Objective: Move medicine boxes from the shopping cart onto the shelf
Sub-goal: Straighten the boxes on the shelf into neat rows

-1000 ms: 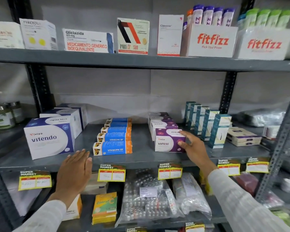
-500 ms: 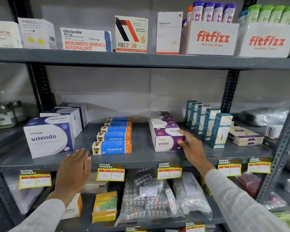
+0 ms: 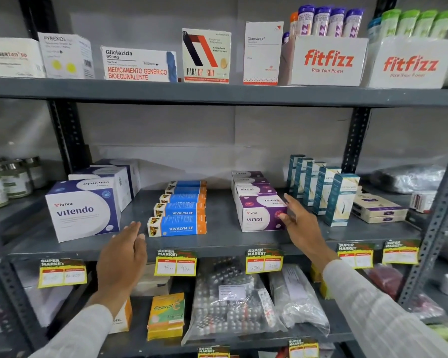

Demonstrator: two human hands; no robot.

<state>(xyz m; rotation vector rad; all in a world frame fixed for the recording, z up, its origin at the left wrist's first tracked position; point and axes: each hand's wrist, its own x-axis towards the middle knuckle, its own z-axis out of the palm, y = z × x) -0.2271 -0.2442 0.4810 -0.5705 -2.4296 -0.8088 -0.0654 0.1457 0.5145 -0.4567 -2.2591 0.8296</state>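
**Hands at middle shelf, Virest row**

Right hand (image 3: 299, 224) spread open, fingertips touching right end of front purple Virest box (image 3: 263, 215); not gripping. Box sits on grey middle shelf (image 3: 217, 240), heading its row. Left hand (image 3: 123, 257) open, flat, empty, at shelf edge beside Vivalyn box (image 3: 177, 226).

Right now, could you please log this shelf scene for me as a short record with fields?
setting: grey metal shelf with price tags on its front edge
left hand: left hand open, palm down at the shelf edge, holding nothing
right hand: right hand open, fingers against the right end of the front Virest box
Virest boxes: one row, front to back
neighbours: Vivalyn EF boxes to its left, teal cartons to its right
shopping cart: not in view
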